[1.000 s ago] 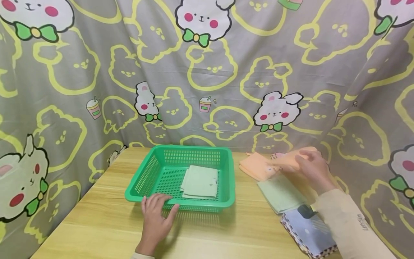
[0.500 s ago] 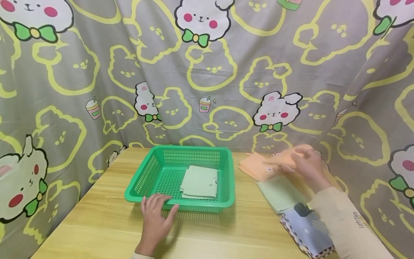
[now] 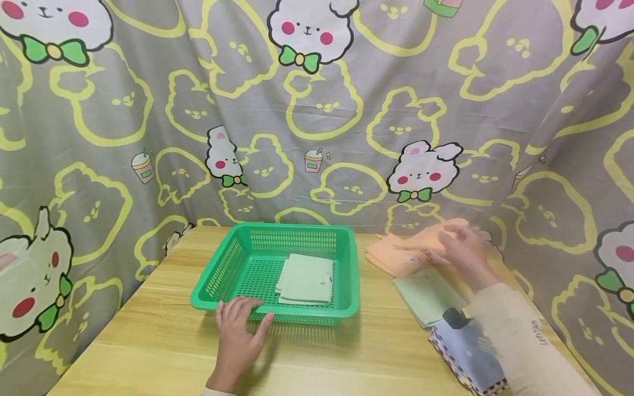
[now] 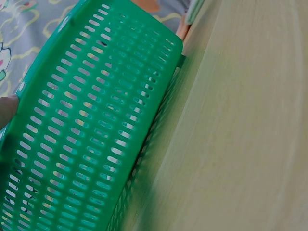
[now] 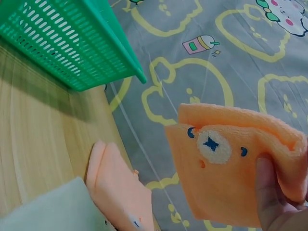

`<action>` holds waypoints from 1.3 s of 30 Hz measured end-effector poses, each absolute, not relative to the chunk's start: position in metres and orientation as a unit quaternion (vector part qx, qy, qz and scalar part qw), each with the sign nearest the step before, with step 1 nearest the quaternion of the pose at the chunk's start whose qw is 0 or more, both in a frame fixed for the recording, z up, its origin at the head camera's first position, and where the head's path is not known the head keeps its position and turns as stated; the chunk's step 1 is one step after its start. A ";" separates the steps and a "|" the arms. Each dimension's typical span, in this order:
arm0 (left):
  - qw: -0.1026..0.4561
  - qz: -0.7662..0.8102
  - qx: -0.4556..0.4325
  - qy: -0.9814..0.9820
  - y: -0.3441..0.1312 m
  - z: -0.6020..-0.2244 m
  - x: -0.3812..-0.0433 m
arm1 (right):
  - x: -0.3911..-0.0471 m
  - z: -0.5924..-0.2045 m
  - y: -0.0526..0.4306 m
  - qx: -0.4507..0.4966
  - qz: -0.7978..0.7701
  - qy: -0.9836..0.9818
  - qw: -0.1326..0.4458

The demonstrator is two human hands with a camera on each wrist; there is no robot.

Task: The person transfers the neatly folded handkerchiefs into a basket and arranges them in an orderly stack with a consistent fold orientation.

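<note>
One basket [image 3: 317, 312], two orange cloths [image 5: 219, 187], two green cloths [image 3: 308, 278], one blue cloth [image 3: 465, 352], perhaps more hidden.

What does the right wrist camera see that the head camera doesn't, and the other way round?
Only the right wrist view shows the little star-nosed face on the held orange cloth. Only the head view shows the blue cloth with the checked edge and the sleeve with letters. Both show the held orange cloth itself, another orange cloth, a pale green cloth on the table, the green basket and the bunny curtain.
</note>
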State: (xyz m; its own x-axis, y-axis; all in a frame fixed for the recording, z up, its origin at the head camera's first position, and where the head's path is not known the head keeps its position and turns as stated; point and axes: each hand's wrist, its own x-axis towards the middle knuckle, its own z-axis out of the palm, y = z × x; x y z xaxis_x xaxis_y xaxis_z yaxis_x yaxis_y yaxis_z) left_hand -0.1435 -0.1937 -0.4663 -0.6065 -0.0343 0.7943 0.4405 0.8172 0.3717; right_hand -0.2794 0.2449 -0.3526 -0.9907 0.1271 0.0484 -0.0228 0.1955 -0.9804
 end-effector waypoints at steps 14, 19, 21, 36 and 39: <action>0.422 -0.277 -0.119 -0.855 -0.194 -0.466 -0.143 | -0.279 -0.347 0.235 -0.028 0.639 -0.766 0.056; 0.418 -0.277 -0.116 -0.857 -0.194 -0.466 -0.143 | -0.279 -0.346 0.233 -0.022 0.640 -0.766 0.047; 0.417 -0.277 -0.116 -0.858 -0.194 -0.466 -0.143 | -0.278 -0.345 0.231 -0.021 0.638 -0.768 0.047; 0.415 -0.278 -0.113 -0.859 -0.194 -0.466 -0.143 | -0.279 -0.343 0.221 -0.016 0.601 -0.798 0.048; 0.414 -0.279 -0.115 -0.859 -0.194 -0.465 -0.142 | -0.279 -0.342 0.219 -0.017 0.594 -0.803 0.047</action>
State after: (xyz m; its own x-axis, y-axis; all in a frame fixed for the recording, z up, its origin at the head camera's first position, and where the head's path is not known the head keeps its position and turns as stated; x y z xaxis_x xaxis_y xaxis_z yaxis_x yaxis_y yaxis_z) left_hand -0.1424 -0.1937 -0.4654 -0.6314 -0.0337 0.7747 0.4276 0.8183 0.3841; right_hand -0.2792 0.2187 -0.3424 -0.9950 0.0836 0.0546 -0.0278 0.2936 -0.9555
